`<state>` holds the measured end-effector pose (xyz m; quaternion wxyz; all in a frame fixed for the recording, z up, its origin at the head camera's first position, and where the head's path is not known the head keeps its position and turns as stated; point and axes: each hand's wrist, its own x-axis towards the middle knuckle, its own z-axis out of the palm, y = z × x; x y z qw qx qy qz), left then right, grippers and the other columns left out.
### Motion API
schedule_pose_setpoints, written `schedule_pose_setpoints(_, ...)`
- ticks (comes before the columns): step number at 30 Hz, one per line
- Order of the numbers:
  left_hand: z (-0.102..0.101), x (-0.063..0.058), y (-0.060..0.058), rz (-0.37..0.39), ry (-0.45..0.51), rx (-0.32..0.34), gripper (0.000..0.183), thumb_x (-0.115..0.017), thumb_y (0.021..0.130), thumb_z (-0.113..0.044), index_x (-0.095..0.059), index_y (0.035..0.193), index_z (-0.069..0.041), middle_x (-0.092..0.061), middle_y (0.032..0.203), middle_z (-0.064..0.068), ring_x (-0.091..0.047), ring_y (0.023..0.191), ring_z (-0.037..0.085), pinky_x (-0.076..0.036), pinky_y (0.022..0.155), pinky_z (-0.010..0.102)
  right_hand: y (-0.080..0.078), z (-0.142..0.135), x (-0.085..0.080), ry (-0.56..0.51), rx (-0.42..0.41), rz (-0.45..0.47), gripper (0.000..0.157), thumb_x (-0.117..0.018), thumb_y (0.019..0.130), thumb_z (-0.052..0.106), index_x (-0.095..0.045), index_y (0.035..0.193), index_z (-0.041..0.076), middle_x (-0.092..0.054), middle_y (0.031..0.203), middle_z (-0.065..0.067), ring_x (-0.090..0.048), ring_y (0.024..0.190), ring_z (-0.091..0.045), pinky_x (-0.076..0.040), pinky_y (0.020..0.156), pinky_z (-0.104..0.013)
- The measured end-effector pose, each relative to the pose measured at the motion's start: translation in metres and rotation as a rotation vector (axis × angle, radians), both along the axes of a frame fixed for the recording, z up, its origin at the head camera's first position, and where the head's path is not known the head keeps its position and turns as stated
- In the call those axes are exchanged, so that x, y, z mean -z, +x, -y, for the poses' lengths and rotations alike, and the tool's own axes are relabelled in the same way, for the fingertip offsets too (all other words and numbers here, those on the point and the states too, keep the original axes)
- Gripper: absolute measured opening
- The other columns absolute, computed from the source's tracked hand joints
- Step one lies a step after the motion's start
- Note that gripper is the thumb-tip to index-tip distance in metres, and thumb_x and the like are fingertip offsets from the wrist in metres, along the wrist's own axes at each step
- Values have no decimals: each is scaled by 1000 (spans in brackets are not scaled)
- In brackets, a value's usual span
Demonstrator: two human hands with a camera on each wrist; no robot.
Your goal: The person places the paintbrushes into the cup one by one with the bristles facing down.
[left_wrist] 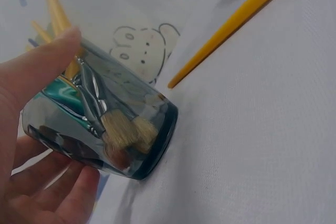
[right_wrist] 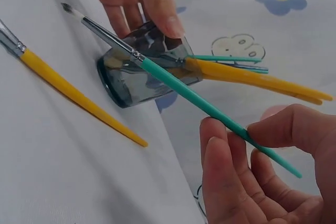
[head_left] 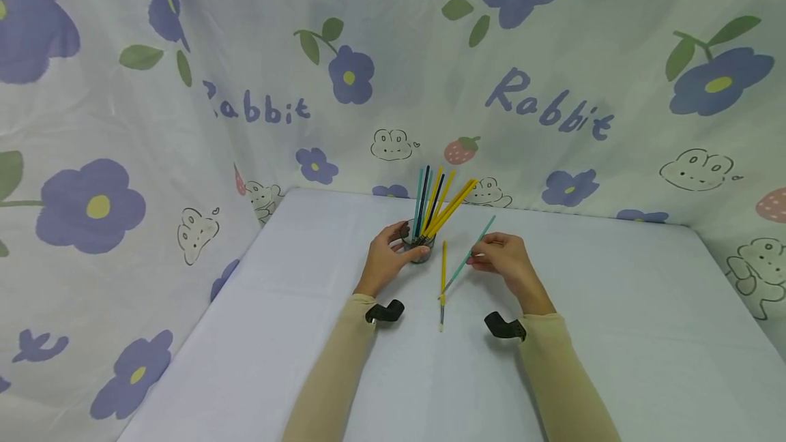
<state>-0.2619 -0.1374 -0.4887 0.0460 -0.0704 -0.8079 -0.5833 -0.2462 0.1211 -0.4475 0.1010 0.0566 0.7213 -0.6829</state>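
Note:
My left hand (head_left: 388, 259) grips a clear dark-tinted glass cup (left_wrist: 131, 108), thumb on the near side and fingers round the far side. Several paintbrushes stand in it bristles down, with yellow handles (head_left: 456, 204), teal ones and dark ones leaning out over the rim. Between thumb and fingertips my right hand (head_left: 502, 256) pinches a teal paintbrush (right_wrist: 181, 88) by its handle, its dark-tipped bristles pointing down toward the table. A yellow paintbrush (head_left: 444, 268) lies on the table between the hands, bristles toward me. The teal brush's lower end overlaps it in the head view.
A white cloth covers the table (head_left: 614, 278). Behind it and along the left hangs a curtain (head_left: 417, 87) printed with purple flowers, rabbits and lettering. A black strap mount (head_left: 385, 311) sits on the left wrist, another (head_left: 505, 326) on the right.

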Motion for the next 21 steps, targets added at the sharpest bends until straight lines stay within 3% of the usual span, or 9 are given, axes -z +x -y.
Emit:
schedule_pose_setpoints(9, 2, -1, 0, 8, 6, 1, 85, -86, 71, -48, -51, 142, -17, -59, 135, 4, -56, 126, 18, -52, 107, 33, 0, 0, -10, -76, 39, -35, 22, -64, 89, 5, -54, 107, -4, -71, 79, 1, -74, 72, -12, -64, 72, -27)
schedule_pose_setpoints(21, 2, -2, 0, 22, 19, 0, 86, -87, 71, -45, -52, 142, -14, -60, 136, 9, -56, 129, 19, -53, 105, 31, -1, -1, -19, -199, 81, -92, 13, -61, 92, 5, -55, 103, 1, -72, 79, 2, -74, 73, -12, -64, 76, -28)
